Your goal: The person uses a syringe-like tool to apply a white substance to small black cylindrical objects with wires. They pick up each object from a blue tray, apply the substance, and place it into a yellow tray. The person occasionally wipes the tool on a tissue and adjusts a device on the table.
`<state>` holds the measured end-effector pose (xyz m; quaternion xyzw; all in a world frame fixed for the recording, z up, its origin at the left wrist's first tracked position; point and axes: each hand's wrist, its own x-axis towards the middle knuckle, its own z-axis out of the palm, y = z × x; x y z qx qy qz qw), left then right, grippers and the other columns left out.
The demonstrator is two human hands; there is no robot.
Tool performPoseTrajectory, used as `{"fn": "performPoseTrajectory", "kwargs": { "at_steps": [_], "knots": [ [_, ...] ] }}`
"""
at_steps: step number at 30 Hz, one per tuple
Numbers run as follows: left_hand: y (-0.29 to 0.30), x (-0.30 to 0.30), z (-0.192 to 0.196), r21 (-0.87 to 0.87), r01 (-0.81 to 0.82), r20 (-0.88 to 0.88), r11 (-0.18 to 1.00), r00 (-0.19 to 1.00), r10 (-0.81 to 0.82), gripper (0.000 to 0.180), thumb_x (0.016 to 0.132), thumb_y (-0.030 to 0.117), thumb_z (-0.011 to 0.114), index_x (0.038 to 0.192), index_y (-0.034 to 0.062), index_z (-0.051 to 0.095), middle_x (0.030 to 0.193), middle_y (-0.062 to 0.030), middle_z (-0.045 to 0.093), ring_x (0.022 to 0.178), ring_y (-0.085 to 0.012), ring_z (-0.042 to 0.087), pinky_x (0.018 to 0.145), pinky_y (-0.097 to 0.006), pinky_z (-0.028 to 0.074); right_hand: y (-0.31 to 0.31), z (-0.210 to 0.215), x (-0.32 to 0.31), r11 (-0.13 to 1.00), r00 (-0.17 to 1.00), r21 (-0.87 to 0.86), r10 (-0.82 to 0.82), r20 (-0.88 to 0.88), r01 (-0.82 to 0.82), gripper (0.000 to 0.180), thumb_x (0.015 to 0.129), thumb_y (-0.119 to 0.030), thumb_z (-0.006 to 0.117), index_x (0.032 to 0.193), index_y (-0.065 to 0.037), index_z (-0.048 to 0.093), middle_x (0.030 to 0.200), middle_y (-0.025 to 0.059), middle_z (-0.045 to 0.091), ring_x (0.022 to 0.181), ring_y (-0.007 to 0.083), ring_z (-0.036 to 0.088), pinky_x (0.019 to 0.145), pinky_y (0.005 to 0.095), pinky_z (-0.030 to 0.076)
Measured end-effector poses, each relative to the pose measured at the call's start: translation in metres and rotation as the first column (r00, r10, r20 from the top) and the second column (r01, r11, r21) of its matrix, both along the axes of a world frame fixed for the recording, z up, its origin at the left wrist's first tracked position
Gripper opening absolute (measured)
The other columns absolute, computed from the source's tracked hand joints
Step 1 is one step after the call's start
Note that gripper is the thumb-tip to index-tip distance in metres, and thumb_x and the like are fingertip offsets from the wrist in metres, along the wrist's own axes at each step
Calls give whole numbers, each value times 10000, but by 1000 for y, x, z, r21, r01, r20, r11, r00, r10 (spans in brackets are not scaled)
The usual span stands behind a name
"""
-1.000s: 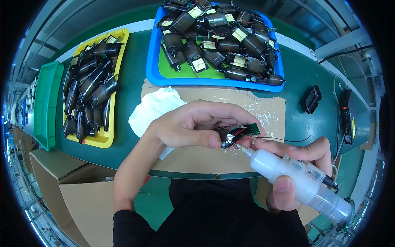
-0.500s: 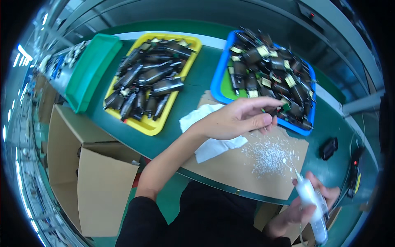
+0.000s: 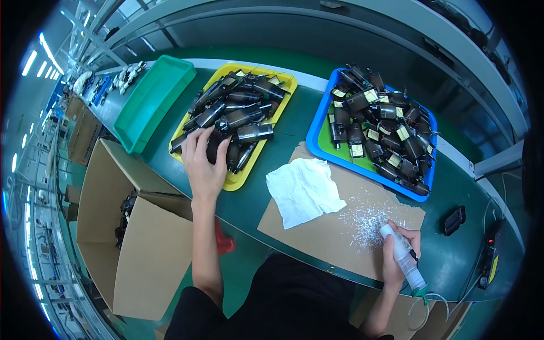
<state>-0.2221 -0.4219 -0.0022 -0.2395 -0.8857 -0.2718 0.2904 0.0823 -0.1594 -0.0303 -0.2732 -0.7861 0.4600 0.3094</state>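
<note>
In the yellow tray (image 3: pixel 237 184), several dark, shiny-wrapped packs (image 3: pixel 242 118) are heaped. My left hand (image 3: pixel 205 170) reaches over the tray's near edge, its fingers curled around a dark-wrapped pack (image 3: pixel 213 146). The fingers partly hide that pack. My right hand (image 3: pixel 396 255) grips a glue syringe (image 3: pixel 403 256) with white contents. A green fitting and a clear tube (image 3: pixel 441 296) trail from its lower end. The syringe's tip end points toward small white bits (image 3: pixel 362 222) scattered over a cardboard sheet (image 3: pixel 309 241).
A blue tray (image 3: pixel 362 173) at the back right holds several dark packs with pale yellow labels. A crumpled white cloth (image 3: pixel 304 190) lies on the cardboard. Farther left are a green tray (image 3: pixel 148 107) and an open carton (image 3: pixel 150 266). A black object (image 3: pixel 454 220) lies at the right.
My left hand has moved left from beside the blue tray to the yellow tray. My right hand has moved left and up with the syringe over the cardboard. The view has shifted.
</note>
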Motion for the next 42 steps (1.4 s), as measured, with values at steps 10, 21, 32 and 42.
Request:
{"fn": "performPoseTrajectory", "kwargs": {
  "at_steps": [10, 21, 32, 42],
  "knots": [
    [139, -13, 70, -23, 411, -45, 912, 910, -411, 241, 793, 62, 632, 1029, 22, 610, 1012, -143, 566, 976, -305, 527, 872, -374, 404, 12, -6, 3, 996, 993, -36, -83, -85, 80, 198, 747, -51, 685, 854, 16, 533, 903, 174, 688, 760, 169, 683, 676, 265, 540],
    [444, -128, 38, -652, 589, 724, 478, 670, 162, 638, 663, 468, 723, 1112, 26, 622, 1067, -179, 638, 946, -297, 632, 820, -343, 508, 30, -4, 8, 997, 998, -79, 21, -61, -26, 280, 715, -69, 713, 852, -8, 476, 904, 199, 680, 836, 249, 688, 718, 313, 555],
    [300, -136, 65, -211, 361, 219, 909, 923, -316, 429, 860, 323, 527, 1181, 41, 485, 1001, -257, 561, 955, -407, 554, 854, -451, 451, 15, -21, 13, 942, 990, -315, -136, -40, 116, 272, 744, -140, 683, 859, 3, 482, 900, 221, 674, 829, 235, 674, 785, 333, 515],
    [-47, -124, 53, -164, 101, 317, 981, 947, -44, 328, 893, 244, 520, 1114, 9, 577, 857, -218, 592, 839, -351, 579, 767, -406, 454, 14, -26, 14, 987, 983, -146, -88, -161, 65, 180, 876, -63, 571, 1004, -29, 449, 960, 142, 621, 653, 112, 549, 553, 208, 438]
  ]
}}
